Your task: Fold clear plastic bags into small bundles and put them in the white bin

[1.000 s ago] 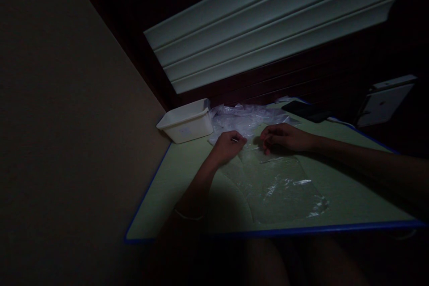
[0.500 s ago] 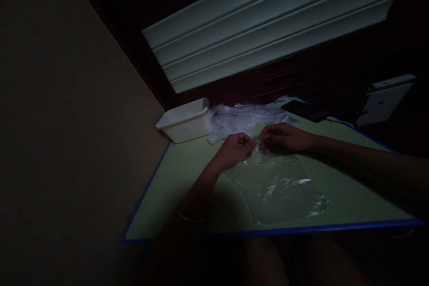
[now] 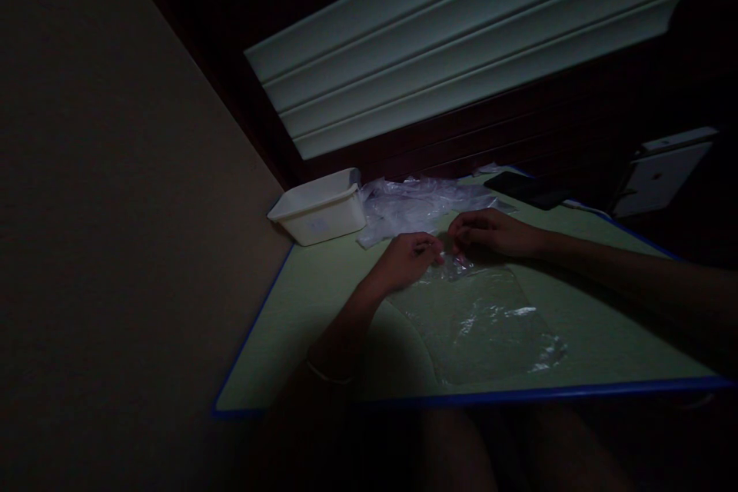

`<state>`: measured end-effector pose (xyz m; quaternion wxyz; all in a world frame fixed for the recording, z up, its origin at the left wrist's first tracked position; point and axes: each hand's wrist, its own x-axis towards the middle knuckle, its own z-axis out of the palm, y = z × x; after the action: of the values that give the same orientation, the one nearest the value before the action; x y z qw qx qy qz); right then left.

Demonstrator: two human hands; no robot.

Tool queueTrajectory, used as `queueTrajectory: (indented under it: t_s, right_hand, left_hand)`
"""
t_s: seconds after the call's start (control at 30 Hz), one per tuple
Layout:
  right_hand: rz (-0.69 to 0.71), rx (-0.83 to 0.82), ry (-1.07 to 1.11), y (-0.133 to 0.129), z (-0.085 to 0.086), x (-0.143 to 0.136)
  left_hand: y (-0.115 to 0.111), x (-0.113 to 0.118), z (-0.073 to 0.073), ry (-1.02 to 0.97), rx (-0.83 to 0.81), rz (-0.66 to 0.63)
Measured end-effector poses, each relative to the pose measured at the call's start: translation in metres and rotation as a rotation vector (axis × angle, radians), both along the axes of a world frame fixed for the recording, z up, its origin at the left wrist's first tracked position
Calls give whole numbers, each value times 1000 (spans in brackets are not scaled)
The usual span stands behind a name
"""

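A clear plastic bag lies flat on the green tabletop, its far end reaching up between my hands. My left hand is closed at the bag's far left corner, fingertips pinching its edge. Just to the right, my right hand has its fingers curled and pressed together over the far edge of the same bag. The fingertips of both hands are close together with a small gap between. Dim light hides the exact grip on the film.
Behind my hands lies a heap of crumpled clear plastic. A white tub stands at the back left by the wall. A dark flat object lies at the back right, near a pale cable. Blue edging borders the table.
The fingertips of my left hand have shifted slightly right and down. My right hand has lifted a little, and the film between the hands has changed its folds.
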<state>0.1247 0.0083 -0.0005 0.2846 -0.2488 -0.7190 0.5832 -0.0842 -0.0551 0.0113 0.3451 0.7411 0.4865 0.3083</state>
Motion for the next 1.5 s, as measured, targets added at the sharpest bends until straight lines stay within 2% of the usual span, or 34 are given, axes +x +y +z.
queueTrajectory:
  t_s: [0.2,0.33,0.5,0.67,0.77,0.87,0.9,1.0,1.17,1.33,1.5]
  right_hand:
    - [-62,37,8,1,0,0]
    - [-119,64,40,0,3,1]
    - [-35,47,34,-5,5,2]
    - [72,-45,28,-8,2,1]
    - [45,-26,35,-8,5,1]
    - [-17,38,35,-8,8,2]
    - [-34,49,32,-7,8,2]
    - [-54,56,1,-5,6,2]
    - [-22,76,-55,-3,0,2]
    - [-13,110,-72,-5,4,1]
    - [-14,122,-83,-7,6,1]
  left_hand:
    - [4,-2,-10,24,-7,-48]
    - [3,-3,-10,27,-9,-55]
    - [4,-4,-7,11,-10,-19]
    - [9,-10,-2,8,13,43]
    - [10,-23,6,98,81,86]
    - [8,-44,16,348,168,119]
    - [7,-51,19,425,153,131]
    - [2,-68,27,529,-31,112]
    - [-5,-72,36,598,-285,28]
    - [-5,-67,35,710,-357,-48]
    - [-4,-65,32,685,-345,-83]
